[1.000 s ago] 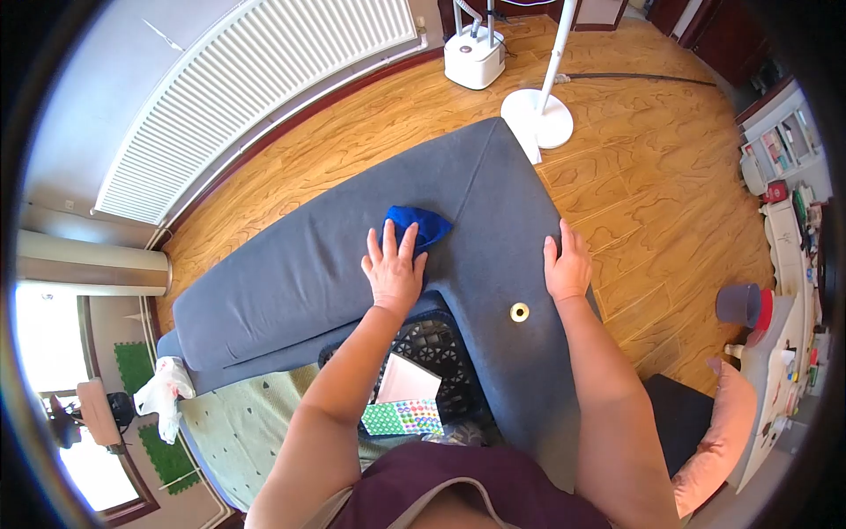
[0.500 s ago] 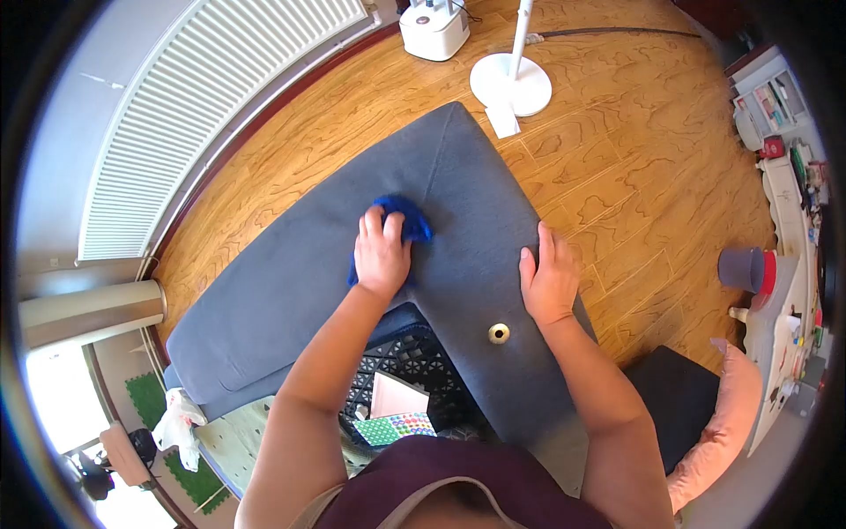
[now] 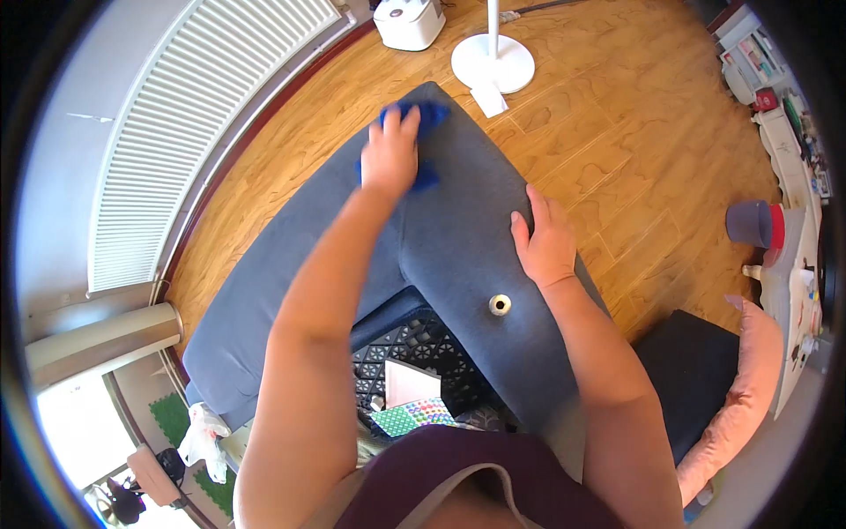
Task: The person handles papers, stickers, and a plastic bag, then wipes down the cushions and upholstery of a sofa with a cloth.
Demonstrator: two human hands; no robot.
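My left hand (image 3: 389,159) presses a bright blue cloth (image 3: 426,116) onto the far corner of a grey upholstered sofa back (image 3: 458,212). The cloth is bunched under the palm and spreads out on both sides of it; the fingertips are slightly blurred. On the sofa's right edge rests my right hand (image 3: 546,245), flat, thumb apart from the fingers, holding nothing. Close to that wrist, a small round ring with a dark centre (image 3: 500,305) sits on the grey fabric; I cannot tell what it is.
A black lattice crate (image 3: 414,339) holding a green patterned sheet (image 3: 405,420) stands in the sofa's inner corner. Beyond the sofa are a white round stand base (image 3: 493,63) and a white appliance (image 3: 409,25). A radiator (image 3: 176,150) lines the left wall; a pink cushion (image 3: 736,388) lies right.
My left hand has slid the blue cloth forward to the sofa's far corner. The right hand stays on the edge, a little farther forward. The view has shifted slightly.
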